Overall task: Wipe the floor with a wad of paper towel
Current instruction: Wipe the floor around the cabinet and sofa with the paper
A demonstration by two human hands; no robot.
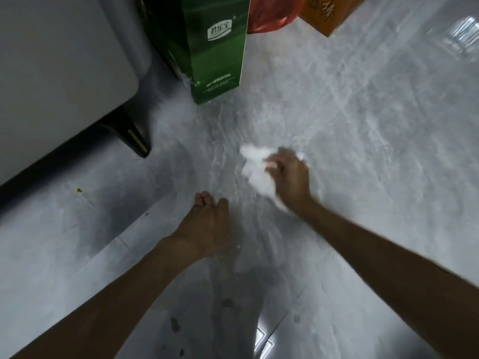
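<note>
Head view shows you mid-wipe: your right hand (290, 177) grips the wad of paper towel (255, 172) on the floor (363, 125), your left hand (207, 224) is open and empty nearby, so next you likely need to rub toward the dark spots (228, 303).

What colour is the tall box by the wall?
Green, with white print; the head view shows it.

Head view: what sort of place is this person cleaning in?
Probably a room in a home: a glossy grey tiled floor, with a green carton, an orange box and a red plastic bag set on it, beside white furniture on a dark leg.
</note>
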